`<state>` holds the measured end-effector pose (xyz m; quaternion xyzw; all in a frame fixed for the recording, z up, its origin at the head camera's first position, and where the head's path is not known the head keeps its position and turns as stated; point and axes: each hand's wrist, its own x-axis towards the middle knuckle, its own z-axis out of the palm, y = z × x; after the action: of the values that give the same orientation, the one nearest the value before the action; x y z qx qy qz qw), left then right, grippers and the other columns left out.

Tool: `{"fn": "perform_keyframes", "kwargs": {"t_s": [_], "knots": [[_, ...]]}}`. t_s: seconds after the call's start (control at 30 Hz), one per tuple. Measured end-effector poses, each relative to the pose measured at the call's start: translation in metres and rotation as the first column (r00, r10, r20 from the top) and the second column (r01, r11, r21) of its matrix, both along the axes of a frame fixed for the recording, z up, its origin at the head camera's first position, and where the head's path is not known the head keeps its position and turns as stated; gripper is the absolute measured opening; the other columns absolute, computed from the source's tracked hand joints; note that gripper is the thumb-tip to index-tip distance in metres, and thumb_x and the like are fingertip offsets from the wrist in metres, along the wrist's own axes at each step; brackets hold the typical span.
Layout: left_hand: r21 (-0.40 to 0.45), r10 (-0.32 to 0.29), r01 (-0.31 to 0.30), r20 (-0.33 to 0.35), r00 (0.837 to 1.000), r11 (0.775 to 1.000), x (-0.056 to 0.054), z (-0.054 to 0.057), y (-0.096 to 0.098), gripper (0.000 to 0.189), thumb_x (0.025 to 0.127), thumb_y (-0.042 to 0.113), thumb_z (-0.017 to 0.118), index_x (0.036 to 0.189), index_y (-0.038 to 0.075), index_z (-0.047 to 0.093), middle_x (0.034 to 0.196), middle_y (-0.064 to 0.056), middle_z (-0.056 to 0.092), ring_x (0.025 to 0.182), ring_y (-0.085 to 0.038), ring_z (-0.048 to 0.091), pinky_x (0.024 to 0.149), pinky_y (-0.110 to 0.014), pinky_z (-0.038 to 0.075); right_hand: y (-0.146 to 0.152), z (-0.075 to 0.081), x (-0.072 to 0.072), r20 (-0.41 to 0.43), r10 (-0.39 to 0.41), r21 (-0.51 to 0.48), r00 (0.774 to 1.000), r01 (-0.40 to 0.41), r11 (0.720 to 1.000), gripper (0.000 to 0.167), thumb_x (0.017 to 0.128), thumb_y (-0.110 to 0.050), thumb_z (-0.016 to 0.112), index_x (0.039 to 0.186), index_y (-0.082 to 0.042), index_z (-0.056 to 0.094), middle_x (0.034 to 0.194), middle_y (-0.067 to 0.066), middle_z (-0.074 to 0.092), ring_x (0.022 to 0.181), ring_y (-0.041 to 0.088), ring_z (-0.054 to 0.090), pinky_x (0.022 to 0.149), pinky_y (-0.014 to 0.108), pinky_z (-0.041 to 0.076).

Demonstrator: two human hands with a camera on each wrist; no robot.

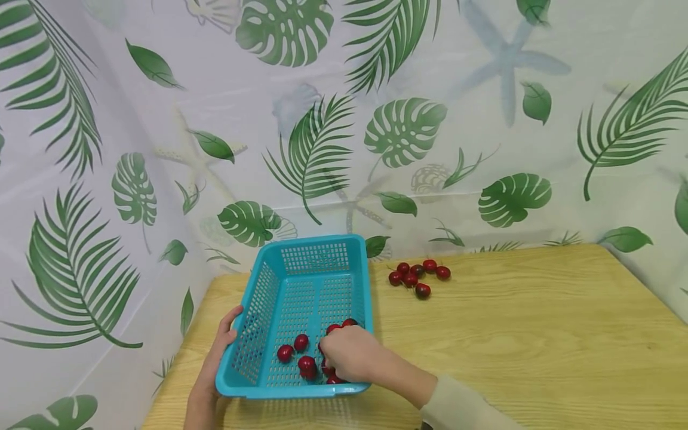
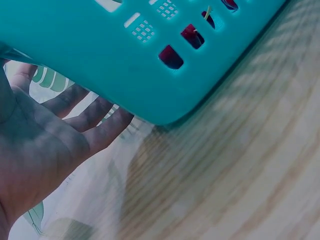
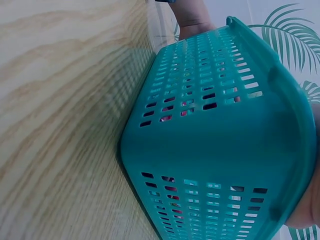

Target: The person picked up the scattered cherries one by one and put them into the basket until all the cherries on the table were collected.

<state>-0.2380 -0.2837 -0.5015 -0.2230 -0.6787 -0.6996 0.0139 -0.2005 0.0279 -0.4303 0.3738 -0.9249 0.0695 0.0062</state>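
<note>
A turquoise perforated plastic basket [image 1: 316, 391] sits on the table with several dark red cherries [image 1: 307, 364] on its floor near the front. My left hand [image 1: 219, 346] grips its left rim; in the left wrist view the fingers [image 2: 102, 135] reach along the outside of the wall. Inside the front right corner, my right hand [image 1: 352, 353] is down among the cherries with bent fingers. Its fingertips are hidden beneath the hand, and I cannot tell whether a cherry is between them. In the right wrist view the basket wall [image 3: 210, 145] hides most of that hand.
Several more cherries [image 1: 410, 280] lie in a loose group on the wooden table [image 1: 527, 334], right of the basket's far end. A white leaf-patterned sheet [image 1: 441, 137] hangs behind the table and along its left side.
</note>
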Motion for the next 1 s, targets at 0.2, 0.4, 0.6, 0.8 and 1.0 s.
{"fn": "perform_keyframes", "kwargs": {"t_s": [0.2, 0.4, 0.6, 0.8, 1.0], "knots": [[0.004, -0.001, 0.001, 0.019, 1.0, 1.0, 0.0016, 0.0012, 0.0015, 0.057, 0.101, 0.009, 0.024, 0.134, 0.049, 0.045, 0.13, 0.026, 0.049, 0.116, 0.004, 0.051, 0.092, -0.016, 0.042, -0.0038, -0.0021, -0.0007, 0.033, -0.04, 0.125, 0.999, 0.036, 0.992, 0.033, 0.086, -0.015, 0.071, 0.062, -0.021, 0.049, 0.056, -0.007, 0.043, 0.051, 0.008, 0.038, 0.045, 0.024, 0.038], [0.008, -0.012, 0.012, -0.017, 1.0, 1.0, 0.0, -0.0001, 0.0015, 0.054, 0.102, 0.01, 0.026, 0.135, 0.048, 0.045, 0.131, 0.027, 0.049, 0.115, 0.005, 0.051, 0.092, -0.015, 0.042, -0.0056, -0.0046, -0.0018, 0.067, -0.068, 0.168, 0.995, 0.056, 0.984, 0.03, 0.084, -0.012, 0.07, 0.063, -0.02, 0.051, 0.057, -0.006, 0.045, 0.052, 0.009, 0.039, 0.046, 0.024, 0.04], [-0.008, -0.019, 0.018, -0.064, 0.998, 1.0, 0.0014, -0.0012, -0.0005, 0.059, 0.1, 0.007, 0.023, 0.137, 0.047, 0.044, 0.133, 0.027, 0.047, 0.117, 0.005, 0.049, 0.093, -0.015, 0.041, -0.0069, -0.0052, 0.0005, 0.08, -0.058, 0.2, 0.995, 0.041, 0.979, 0.025, 0.087, -0.02, 0.072, 0.066, -0.019, 0.058, 0.058, -0.006, 0.049, 0.053, 0.009, 0.044, 0.048, 0.025, 0.043], [-0.024, 0.005, -0.004, 0.016, 1.0, 1.0, 0.0072, 0.0007, -0.0026, 0.053, 0.103, 0.013, 0.025, 0.139, 0.048, 0.042, 0.131, 0.028, 0.045, 0.115, 0.004, 0.05, 0.092, -0.018, 0.043, -0.0079, -0.0049, 0.0012, 0.08, -0.063, 0.198, 0.995, 0.046, 0.979, 0.029, 0.088, -0.027, 0.073, 0.064, -0.019, 0.058, 0.057, -0.006, 0.049, 0.052, 0.009, 0.045, 0.046, 0.025, 0.043], [-0.033, 0.01, -0.011, -0.02, 1.0, 0.999, 0.0041, 0.0025, -0.0008, 0.055, 0.102, 0.01, 0.023, 0.14, 0.046, 0.041, 0.133, 0.027, 0.045, 0.118, 0.005, 0.049, 0.094, -0.016, 0.041, -0.0082, -0.0056, -0.0011, 0.05, -0.068, 0.195, 0.996, 0.057, 0.979, 0.032, 0.088, -0.023, 0.071, 0.061, -0.019, 0.055, 0.055, -0.005, 0.048, 0.05, 0.009, 0.044, 0.045, 0.025, 0.043]]}}
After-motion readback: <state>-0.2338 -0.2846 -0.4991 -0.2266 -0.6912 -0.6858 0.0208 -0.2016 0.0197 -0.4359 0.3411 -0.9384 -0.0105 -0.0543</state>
